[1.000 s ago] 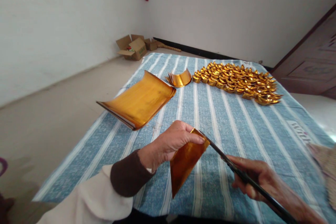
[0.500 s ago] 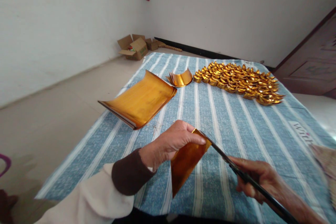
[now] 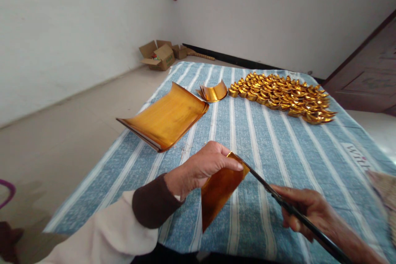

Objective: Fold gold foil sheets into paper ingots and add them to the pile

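Observation:
Pinched in my left hand (image 3: 204,167) is a gold foil paper (image 3: 221,198), its thumb lying on top near the upper edge and its lower corner hanging above the cloth. My right hand (image 3: 309,210) is closed around dark, long scissors (image 3: 293,211), seen edge-on. Their thin blades lie along the upper right edge of the paper, touching it. How far apart the blades are cannot be made out. A curved stack of gold foil sheets (image 3: 167,117) rests beyond my left hand. Farther back lies a small curled stack of gold strips (image 3: 215,92).
Many folded gold paper ingots (image 3: 278,95) stand in rows at the back right of the table. A blue and white striped cloth (image 3: 250,140) covers it. Open cardboard boxes (image 3: 157,55) are on the floor by the wall. A patterned fabric (image 3: 383,189) lies at the right edge.
Almost nothing differs. My right hand has shifted very slightly right along with the scissors, and the view has moved a little.

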`<state>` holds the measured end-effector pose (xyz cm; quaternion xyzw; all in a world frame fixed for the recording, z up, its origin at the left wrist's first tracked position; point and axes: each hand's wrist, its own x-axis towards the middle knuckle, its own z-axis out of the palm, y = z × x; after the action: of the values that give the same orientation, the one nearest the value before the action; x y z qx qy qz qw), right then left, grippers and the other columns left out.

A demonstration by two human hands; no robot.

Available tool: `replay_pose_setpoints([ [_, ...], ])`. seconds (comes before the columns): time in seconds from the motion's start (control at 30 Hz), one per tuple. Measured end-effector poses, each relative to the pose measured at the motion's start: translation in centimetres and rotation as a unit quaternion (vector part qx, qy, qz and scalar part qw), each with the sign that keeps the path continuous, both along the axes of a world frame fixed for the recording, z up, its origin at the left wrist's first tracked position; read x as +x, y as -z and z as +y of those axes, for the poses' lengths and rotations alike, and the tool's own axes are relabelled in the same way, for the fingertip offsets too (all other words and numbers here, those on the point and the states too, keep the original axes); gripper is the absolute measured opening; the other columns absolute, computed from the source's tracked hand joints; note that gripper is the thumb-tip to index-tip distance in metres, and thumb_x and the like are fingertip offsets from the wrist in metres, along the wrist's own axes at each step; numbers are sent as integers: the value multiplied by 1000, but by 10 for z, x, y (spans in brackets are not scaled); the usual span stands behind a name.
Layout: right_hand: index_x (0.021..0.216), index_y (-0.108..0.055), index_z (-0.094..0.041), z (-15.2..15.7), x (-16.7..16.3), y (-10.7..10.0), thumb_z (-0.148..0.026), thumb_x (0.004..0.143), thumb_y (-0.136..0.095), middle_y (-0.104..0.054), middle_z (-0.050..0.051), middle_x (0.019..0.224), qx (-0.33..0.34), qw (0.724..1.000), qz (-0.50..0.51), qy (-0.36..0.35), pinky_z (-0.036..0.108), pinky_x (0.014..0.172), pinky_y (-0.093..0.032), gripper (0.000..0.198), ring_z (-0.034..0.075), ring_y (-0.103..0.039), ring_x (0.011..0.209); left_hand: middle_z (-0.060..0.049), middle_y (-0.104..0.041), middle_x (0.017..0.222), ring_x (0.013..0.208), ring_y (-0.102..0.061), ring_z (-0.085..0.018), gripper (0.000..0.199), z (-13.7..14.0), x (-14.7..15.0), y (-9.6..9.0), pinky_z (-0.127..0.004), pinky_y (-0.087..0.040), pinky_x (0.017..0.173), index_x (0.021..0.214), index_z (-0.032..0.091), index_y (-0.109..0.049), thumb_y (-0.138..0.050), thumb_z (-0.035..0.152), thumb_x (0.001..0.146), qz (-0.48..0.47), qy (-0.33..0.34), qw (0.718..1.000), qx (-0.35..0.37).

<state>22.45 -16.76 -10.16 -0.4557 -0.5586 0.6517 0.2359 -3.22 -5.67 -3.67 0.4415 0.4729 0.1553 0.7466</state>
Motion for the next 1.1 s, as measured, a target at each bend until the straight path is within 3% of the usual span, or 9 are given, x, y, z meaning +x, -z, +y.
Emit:
replay_pose_setpoints([
  [0.27,131,-58,-25,-3,0,2,-63,72,-69,-43,-6,54,14,999,-13,35,19,40,-22,71,6,-30,46,-4,-66,56,48,-58,-15,18,1,0,1,-23,-35,45,54,14,-63,-75,26,51,10,6,1000,10],
  [0.47,134,-55,-26,-2,4,7,-55,75,-72,-50,-5,54,-6,1000,1,17,17,34,-21,69,4,-31,41,-5,-67,57,48,-59,-15,16,0,-1,2,-23,-37,46,55,14,-64,-75,24,52,-3,0,1000,-11],
  [0.73,133,-56,-26,-4,3,9,-49,71,-77,-57,-2,57,-22,998,9,56,16,34,-30,69,7,-42,45,-5,-68,56,47,-59,-15,18,1,-1,3,-22,-37,44,54,14,-63,-77,24,50,-4,-1,1000,-16],
  [1.1,133,-55,-27,-5,1,11,-51,70,-77,-55,-3,57,-21,999,-8,46,15,34,-30,70,7,-42,44,-3,-66,56,46,-58,-13,18,-1,-2,1,-22,-37,45,55,14,-63,-77,25,52,-3,-3,1000,-21],
])
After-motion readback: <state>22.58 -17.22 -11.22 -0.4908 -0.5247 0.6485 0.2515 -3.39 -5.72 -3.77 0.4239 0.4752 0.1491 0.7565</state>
